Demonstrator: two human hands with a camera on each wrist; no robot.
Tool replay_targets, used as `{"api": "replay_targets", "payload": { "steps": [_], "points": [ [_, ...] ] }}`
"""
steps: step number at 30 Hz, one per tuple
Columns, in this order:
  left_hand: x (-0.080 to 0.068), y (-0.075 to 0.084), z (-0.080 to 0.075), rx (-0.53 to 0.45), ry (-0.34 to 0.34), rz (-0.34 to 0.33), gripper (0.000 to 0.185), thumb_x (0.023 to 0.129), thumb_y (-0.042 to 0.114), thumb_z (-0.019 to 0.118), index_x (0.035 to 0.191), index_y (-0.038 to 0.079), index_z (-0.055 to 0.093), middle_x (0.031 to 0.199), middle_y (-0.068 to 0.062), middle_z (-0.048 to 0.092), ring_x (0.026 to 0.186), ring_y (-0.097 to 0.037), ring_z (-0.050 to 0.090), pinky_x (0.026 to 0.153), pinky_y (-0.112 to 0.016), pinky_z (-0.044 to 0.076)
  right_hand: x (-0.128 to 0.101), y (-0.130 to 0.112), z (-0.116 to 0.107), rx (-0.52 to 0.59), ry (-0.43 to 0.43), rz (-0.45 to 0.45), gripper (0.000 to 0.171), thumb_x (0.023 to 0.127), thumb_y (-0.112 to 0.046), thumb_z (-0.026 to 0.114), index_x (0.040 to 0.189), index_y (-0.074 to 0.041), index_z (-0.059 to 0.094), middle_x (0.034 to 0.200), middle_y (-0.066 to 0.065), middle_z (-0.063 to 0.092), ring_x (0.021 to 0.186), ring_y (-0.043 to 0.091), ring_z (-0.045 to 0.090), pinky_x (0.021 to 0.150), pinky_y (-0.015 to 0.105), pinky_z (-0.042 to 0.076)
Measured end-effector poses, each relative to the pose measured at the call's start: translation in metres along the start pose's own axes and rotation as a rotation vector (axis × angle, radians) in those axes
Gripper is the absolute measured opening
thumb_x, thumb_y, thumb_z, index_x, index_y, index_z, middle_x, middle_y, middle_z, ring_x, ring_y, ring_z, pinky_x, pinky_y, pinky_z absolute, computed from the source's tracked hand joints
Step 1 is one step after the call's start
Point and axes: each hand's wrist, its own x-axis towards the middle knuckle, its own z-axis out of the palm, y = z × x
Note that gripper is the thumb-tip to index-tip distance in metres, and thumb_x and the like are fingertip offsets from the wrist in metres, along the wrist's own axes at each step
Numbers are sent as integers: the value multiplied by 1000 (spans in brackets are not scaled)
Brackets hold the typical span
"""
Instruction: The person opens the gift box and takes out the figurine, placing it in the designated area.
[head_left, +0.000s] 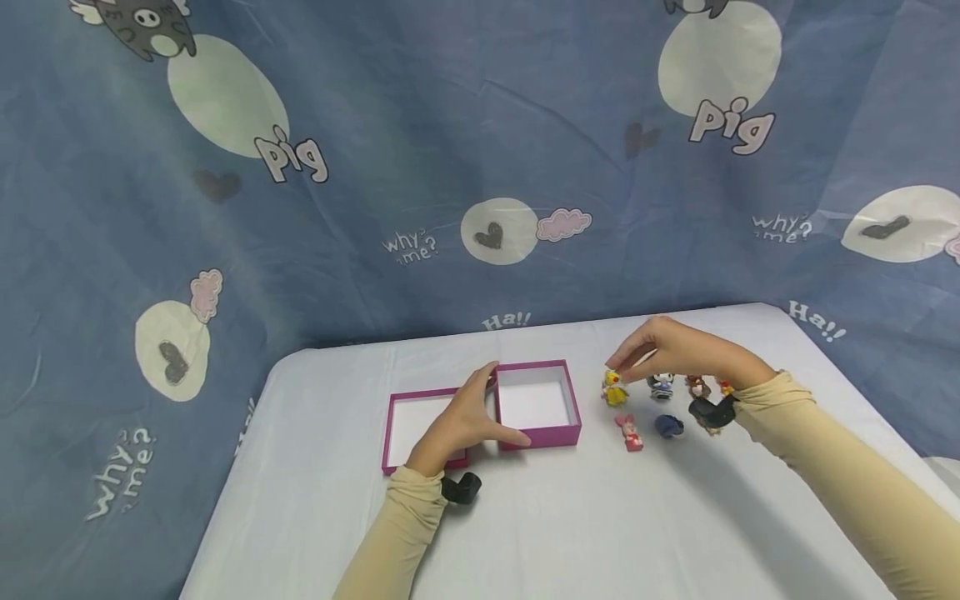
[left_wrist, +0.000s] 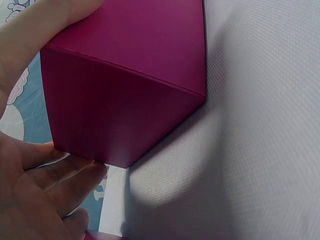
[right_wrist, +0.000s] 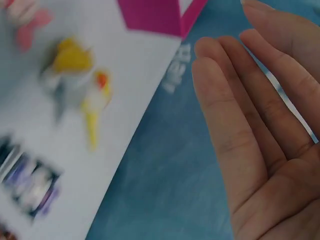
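My left hand [head_left: 468, 417] grips an open-topped magenta box [head_left: 555, 436] with a white inside, thumb at its front wall and fingers at its left and back. In the left wrist view the fingertips [left_wrist: 97, 170] meet the edge of the box's side. My right hand [head_left: 663, 350] is over the right part of the table, its fingers fairly straight with nothing between them in the right wrist view. Below its fingertips stands a yellow figurine [head_left: 615, 388]. The right wrist view shows a yellow figurine with a red beak [right_wrist: 97, 100] on the table, apart from the hand.
A shallow magenta-rimmed tray [head_left: 387, 433] lies left of the box, partly behind my left hand. Around my right hand are a pink figurine [head_left: 630, 435], a dark blue one [head_left: 669, 427], a black-and-white one [head_left: 662, 386] and a brown one [head_left: 697, 386]. A patterned blue curtain [head_left: 420, 292] hangs behind.
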Motion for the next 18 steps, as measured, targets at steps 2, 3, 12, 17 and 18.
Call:
{"api": "replay_targets", "payload": {
  "steps": [2, 3, 12, 17, 18],
  "points": [
    [0, 0, -1, -3, 2, 9, 136, 58, 48, 100, 165, 17, 22, 167, -10, 35, 154, -30, 36, 123, -56, 36, 15, -8, 6, -3, -41, -24, 24, 89, -12, 81, 113, -8, 80, 114, 10, 79, 107, 26, 76, 90, 33, 63],
    [1, 1, -1, -5, 3, 14, 136, 59, 48, 100, 165, 16, 22, 166, -11, 36, 154, -30, 37, 123, -56, 36, 23, -12, 9, -7, -59, -30, 25, 89, -11, 81, 114, -8, 80, 113, 8, 79, 108, 26, 75, 91, 34, 63],
    [1, 0, -2, 5, 0, 18, 138, 57, 52, 100, 165, 15, 23, 167, -10, 35, 153, -29, 38, 124, -54, 36, 80, -39, 41, -97, -236, -113, 22, 89, -6, 80, 111, -8, 81, 111, 10, 80, 106, 24, 76, 89, 31, 63],
    [-1, -2, -2, -14, 2, 24, 137, 58, 51, 100, 165, 14, 23, 167, -11, 35, 154, -30, 37, 123, -54, 36, 102, -44, 63, -132, -338, -97, 25, 90, -2, 77, 114, -4, 79, 113, 13, 79, 102, 18, 76, 90, 28, 62],
    [-1, -3, -1, -12, 3, 24, 137, 58, 51, 100, 165, 14, 23, 167, -11, 35, 154, -30, 37, 123, -54, 36, 105, -45, 68, -151, -354, -95, 25, 89, -2, 77, 114, -3, 79, 111, 13, 79, 99, 15, 75, 90, 26, 62]
  ]
}}
